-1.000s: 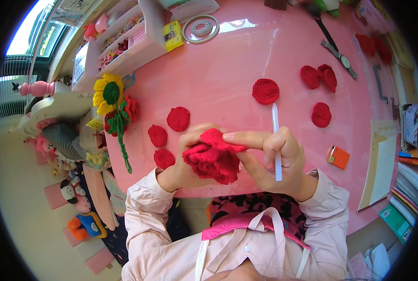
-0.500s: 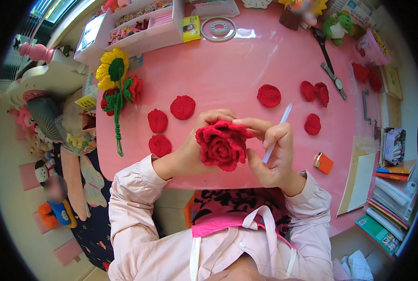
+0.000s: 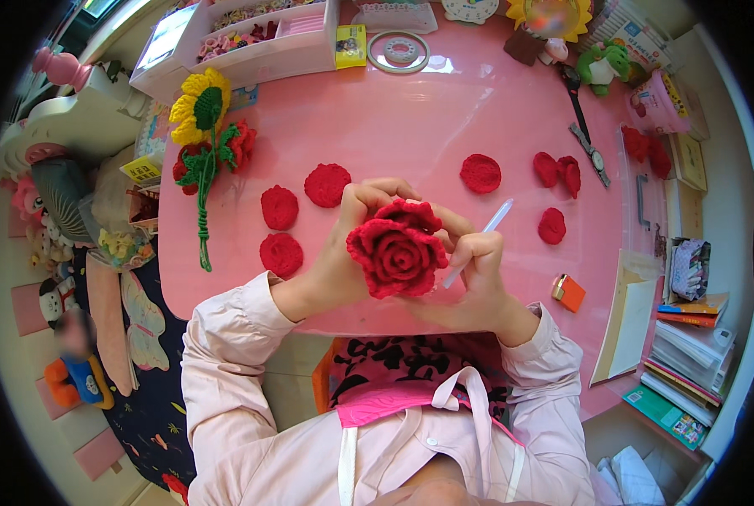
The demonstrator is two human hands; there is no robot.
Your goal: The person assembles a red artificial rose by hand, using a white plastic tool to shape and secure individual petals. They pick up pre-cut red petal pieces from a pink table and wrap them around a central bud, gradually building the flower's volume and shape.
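Note:
A red crocheted rose [image 3: 399,256] with layered, ruffled petals faces up between my two hands over the table's near edge. My left hand [image 3: 336,263] is closed around its left and far side, with the fingers partly hidden behind it. Close against the flower's right side, my right hand [image 3: 478,282] pinches a slim translucent white stick [image 3: 497,217], which slants up to the right. Some right fingers reach behind the petals and are hidden. Loose red crocheted petals lie left of the rose, including a round one [image 3: 327,185], and others lie right, including another round one [image 3: 481,174].
On the pink table [image 3: 335,110], a crocheted sunflower [image 3: 201,110] with red blooms lies at left. An orange lighter-like block [image 3: 568,293] is at right, below a wristwatch [image 3: 590,152]. A white compartment organizer [image 3: 259,56] stands at the back; books [image 3: 685,371] are stacked at right.
My right hand has closed in on the rose, its thumb now going under the flower. The stick's lower end has come nearer the petals. The rose is tilted, with its far petals raised.

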